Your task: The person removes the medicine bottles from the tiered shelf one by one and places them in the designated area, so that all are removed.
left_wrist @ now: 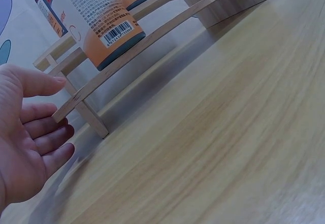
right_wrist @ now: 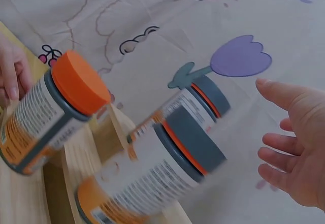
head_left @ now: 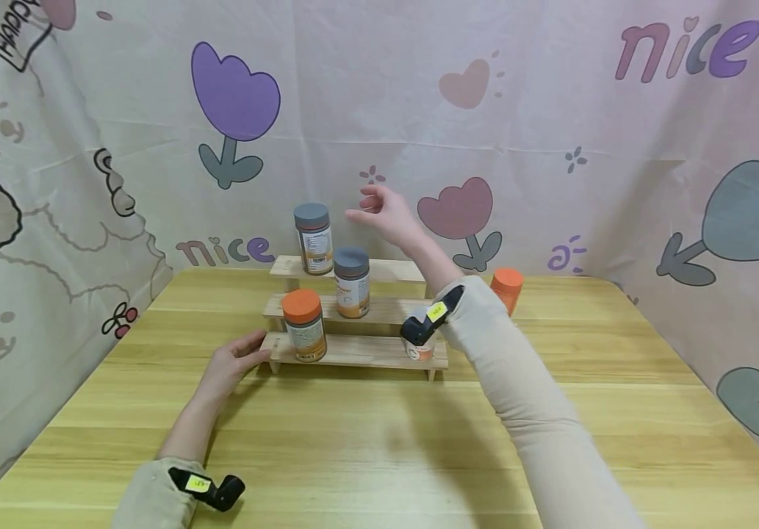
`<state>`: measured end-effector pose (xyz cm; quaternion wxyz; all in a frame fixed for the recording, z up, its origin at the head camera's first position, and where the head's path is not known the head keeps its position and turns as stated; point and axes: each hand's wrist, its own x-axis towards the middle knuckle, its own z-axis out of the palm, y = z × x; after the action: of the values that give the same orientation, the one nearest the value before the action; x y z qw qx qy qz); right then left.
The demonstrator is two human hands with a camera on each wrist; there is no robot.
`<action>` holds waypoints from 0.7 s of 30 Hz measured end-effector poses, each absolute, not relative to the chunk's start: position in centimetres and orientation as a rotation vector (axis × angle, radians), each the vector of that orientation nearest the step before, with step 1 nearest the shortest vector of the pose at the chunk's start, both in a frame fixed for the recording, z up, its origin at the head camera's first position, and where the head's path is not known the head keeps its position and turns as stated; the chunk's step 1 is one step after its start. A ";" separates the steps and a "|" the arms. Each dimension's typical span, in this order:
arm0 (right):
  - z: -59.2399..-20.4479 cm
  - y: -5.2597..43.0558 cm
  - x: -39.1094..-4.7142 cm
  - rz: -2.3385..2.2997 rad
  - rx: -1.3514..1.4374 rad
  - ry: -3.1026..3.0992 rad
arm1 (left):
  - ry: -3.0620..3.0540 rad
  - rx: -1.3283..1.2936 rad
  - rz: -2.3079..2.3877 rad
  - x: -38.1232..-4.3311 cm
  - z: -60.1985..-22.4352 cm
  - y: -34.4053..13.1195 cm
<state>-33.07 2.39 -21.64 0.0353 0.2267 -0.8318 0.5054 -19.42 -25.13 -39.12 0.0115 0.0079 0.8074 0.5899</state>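
Jar (head_left: 315, 242) stands upright at the top of the rack (head_left: 369, 351), left of and apart from the right hand (head_left: 384, 213), whose thumb and fingers are separated. Left hand (head_left: 236, 360): thumb and fingers apart at the rack's left end.

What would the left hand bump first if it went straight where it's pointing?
Probably the shelf: the left hand points at its left end, so close they may already be touching.
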 end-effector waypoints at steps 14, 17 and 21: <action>-22.2 -2.6 -32.3 1.487 0.721 -2.630 | 2.522 0.023 1.845 -19.6 -39.3 -25.2; -22.5 -3.3 -32.3 1.442 0.714 -2.645 | 2.520 0.021 1.849 -19.6 -39.4 -25.2; -23.0 -4.0 -32.5 1.395 0.690 -2.663 | 2.516 0.019 1.853 -19.6 -39.3 -25.2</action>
<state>-32.49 -3.97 -22.96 0.0287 0.2237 -0.8630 0.4520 -19.56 -25.19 -39.34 0.0083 0.0060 0.8052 0.5929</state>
